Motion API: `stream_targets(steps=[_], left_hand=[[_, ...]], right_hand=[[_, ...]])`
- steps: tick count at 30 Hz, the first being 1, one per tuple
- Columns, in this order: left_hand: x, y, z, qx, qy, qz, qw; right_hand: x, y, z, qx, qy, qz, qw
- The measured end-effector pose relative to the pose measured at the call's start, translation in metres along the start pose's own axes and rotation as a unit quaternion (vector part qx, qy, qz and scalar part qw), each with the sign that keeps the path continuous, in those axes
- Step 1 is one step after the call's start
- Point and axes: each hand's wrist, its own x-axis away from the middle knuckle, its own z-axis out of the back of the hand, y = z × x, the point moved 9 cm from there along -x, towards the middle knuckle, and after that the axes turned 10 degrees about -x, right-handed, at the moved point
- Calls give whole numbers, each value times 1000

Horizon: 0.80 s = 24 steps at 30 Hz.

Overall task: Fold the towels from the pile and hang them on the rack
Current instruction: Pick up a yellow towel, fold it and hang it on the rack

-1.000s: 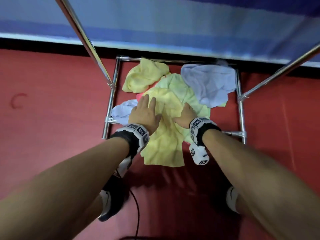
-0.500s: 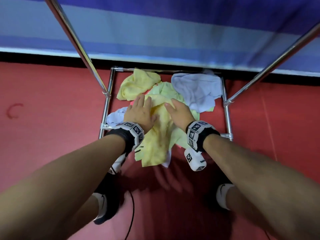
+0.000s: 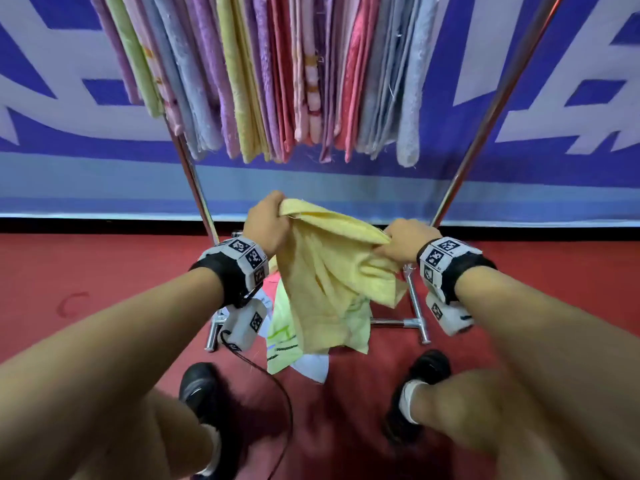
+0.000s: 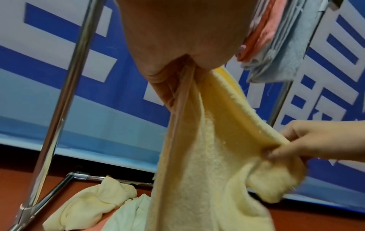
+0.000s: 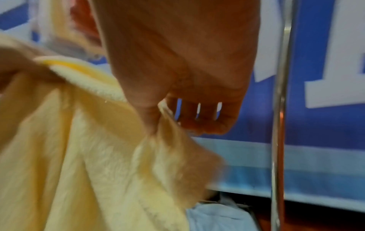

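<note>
A pale yellow towel (image 3: pixel 329 271) hangs between my two hands in front of the rack. My left hand (image 3: pixel 268 221) grips its upper left corner, seen close in the left wrist view as bunched cloth (image 4: pixel 197 125) under the palm. My right hand (image 3: pixel 398 242) pinches the top edge further right; thumb and fingers close on the cloth (image 5: pixel 162 125). The towel sags down over the pile (image 3: pixel 294 348) of light green and white towels on the floor. Many folded towels (image 3: pixel 277 74) hang side by side on the rack above.
Two slanted chrome rack legs (image 3: pixel 194 178) (image 3: pixel 485 112) flank the towel, joined by a low floor bar (image 3: pixel 394 322). A blue and white banner (image 3: pixel 69 98) stands behind. My shoes (image 3: pixel 197 386) (image 3: pixel 426 372) stand on the red floor, with a black cable (image 3: pixel 277 393) trailing between.
Both hands were down on the pile; they have now lifted the yellow towel up to chest height, each holding its top edge. The view has tilted up, showing the hung towels.
</note>
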Motion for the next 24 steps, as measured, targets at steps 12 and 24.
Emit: stream_targets(steps=[12, 24], left_hand=[[18, 57, -43, 263, -163, 13, 951], [-19, 31, -33, 385, -110, 84, 913]], right_hand=[[19, -76, 67, -231, 187, 72, 952], [-13, -47, 26, -461, 122, 71, 876]])
